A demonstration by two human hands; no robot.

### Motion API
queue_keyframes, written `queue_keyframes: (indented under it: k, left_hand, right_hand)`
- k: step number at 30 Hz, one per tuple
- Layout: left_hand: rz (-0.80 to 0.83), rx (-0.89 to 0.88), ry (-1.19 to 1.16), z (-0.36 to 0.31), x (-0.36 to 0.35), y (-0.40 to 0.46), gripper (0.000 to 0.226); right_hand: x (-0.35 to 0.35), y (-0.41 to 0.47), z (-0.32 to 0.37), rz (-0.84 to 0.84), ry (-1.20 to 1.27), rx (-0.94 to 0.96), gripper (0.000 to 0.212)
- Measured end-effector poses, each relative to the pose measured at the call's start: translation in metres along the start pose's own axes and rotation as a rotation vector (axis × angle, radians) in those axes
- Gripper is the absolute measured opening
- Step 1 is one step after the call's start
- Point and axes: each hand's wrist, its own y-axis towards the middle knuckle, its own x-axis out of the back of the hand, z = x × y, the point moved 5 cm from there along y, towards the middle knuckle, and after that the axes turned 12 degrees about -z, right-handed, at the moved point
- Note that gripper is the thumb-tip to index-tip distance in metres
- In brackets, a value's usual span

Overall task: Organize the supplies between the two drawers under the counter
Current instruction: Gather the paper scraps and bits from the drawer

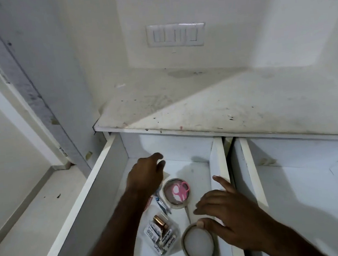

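A flat ring of pale tape [198, 242] lies on the white floor of the open left drawer [98, 176], at its near right corner. It looks light and stiff, with a smooth rim that could slip; the surest hold is probably a pinch across the rim, thumb inside the hole.

The right hand [229, 210] hovers over it with fingers spread and fairly straight. The thumb tip sits at the ring's far edge, and whether it touches cannot be told. It grasps nothing.

Just beyond lies a second, thicker roll of tape [175, 191], with pink-handled scissors [180, 190] resting in and across its hole, blades pointing toward the viewer. Those call for care.

To the left is a clear plastic pack of batteries [161, 235], light and probably crinkly, and a small blue-and-white tool [162, 203].

The left hand [146, 175] reaches deeper into the drawer, fingers loosely curled, over a white paper corner. Whether it holds anything cannot be told.

The right drawer [305, 176] is open alongside, under a stained white counter [223, 106].
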Motion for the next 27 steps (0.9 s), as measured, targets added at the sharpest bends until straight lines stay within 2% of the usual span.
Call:
queue_keyframes:
  k: [2,5,8,10,15,18,19,22,24,27]
  left_hand:
    - [-0.048,-0.282,-0.123,-0.049,0.006,-0.015,0.033]
    - [-0.067,-0.658,-0.176,-0.117,0.011,-0.051,0.038]
    - [-0.012,-0.895,-0.205,-0.161,0.000,-0.081,0.043]
    - [0.032,-0.957,-0.200,-0.179,-0.010,-0.097,0.051]
    - [0.199,-1.101,-0.168,-0.213,-0.040,-0.138,0.054]
    - [0.311,-1.167,-0.135,-0.225,-0.057,-0.158,0.050]
    - [0.327,-1.188,-0.106,-0.226,-0.062,-0.161,0.049]
    - [0.356,-1.213,-0.022,-0.227,-0.067,-0.164,0.040]
    - [0.384,-1.205,0.050,-0.225,-0.068,-0.161,0.039]
    - [0.397,-1.187,0.120,-0.226,-0.070,-0.162,0.045]
  right_hand:
    - [0.017,0.000,-0.005,-0.163,0.118,-0.019,0.027]
    - [0.057,-0.008,-0.022,-0.359,0.169,-0.106,0.020]
    - [0.098,-0.033,-0.048,-0.457,0.100,-0.211,0.016]
    - [0.114,-0.056,-0.066,-0.420,0.041,-0.289,0.017]
    - [0.113,-0.121,-0.107,-0.086,-0.029,-0.514,0.025]
    - [0.091,-0.153,-0.116,0.202,-0.072,-0.532,0.015]
    - [0.080,-0.161,-0.116,0.309,-0.068,-0.529,0.019]
    - [0.045,-0.185,-0.110,0.625,-0.013,-0.494,0.058]
    - [0.023,-0.194,-0.101,0.770,-0.023,-0.388,0.081]
    - [0.003,-0.203,-0.087,0.817,-0.134,-0.173,0.100]
